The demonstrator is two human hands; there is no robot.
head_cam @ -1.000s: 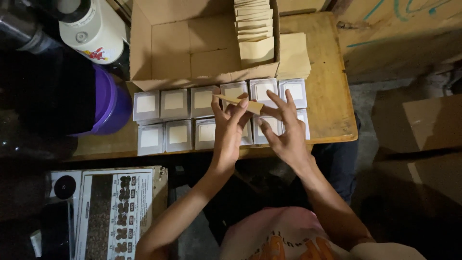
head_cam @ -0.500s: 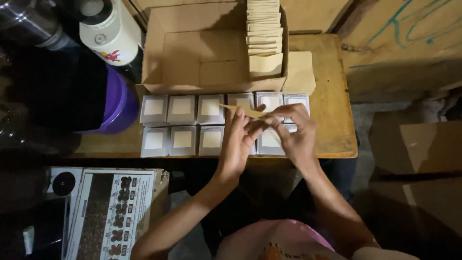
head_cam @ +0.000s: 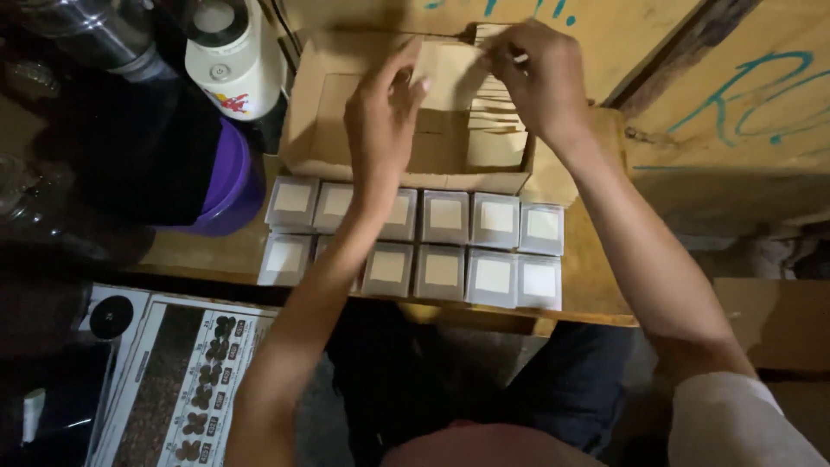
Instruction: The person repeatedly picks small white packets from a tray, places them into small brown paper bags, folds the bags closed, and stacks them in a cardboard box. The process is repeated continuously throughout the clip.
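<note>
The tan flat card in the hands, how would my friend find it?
Start at the open cardboard box at the back of the wooden table. Above it, the left hand and right hand hold a tan flat card between them. Unlike the stacked cards in the box, it is raised.

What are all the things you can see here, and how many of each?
Small boxes: about twelve, grey-white with pale tops, two rows on the table.
Cardboard box: one, brown, open, behind the rows.
Flat card pieces: a stack, tan, standing in the cardboard box's right side.
Table: one, wooden, under the boxes.
Bottle: one, white, upper left.
Bucket: one, purple, left of the small boxes.
Printed sheet: one, black and white, lower left.
Left hand: over the cardboard box, holding a tan card.
Right hand: at the top of the stack.
</note>
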